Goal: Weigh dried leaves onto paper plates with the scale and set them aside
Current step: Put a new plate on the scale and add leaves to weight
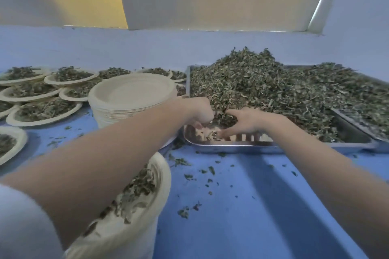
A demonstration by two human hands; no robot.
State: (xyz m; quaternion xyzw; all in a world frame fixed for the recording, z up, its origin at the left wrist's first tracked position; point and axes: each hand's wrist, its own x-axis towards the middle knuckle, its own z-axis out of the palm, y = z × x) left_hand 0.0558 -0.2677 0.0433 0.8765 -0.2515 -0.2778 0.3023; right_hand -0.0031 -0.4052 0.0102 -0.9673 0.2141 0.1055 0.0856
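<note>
A big heap of dried leaves (263, 84) fills a steel tray (242, 144) at the right. Both my hands reach into the tray's near left corner. My left hand (200, 112) is curled around a clump of leaves. Facing it, my right hand (244, 123) cups leaves with bent fingers against the heap's edge. A paper plate (147, 202) holding some leaves lies under my left forearm, partly hidden by it. No scale shows; whatever lies below that plate is hidden.
A tall stack of empty paper plates (132, 99) stands left of the tray. Several filled plates (46, 109) cover the far left of the blue table (252, 206). Loose leaf crumbs are scattered before the tray. A second tray (357, 115) overlaps at the right.
</note>
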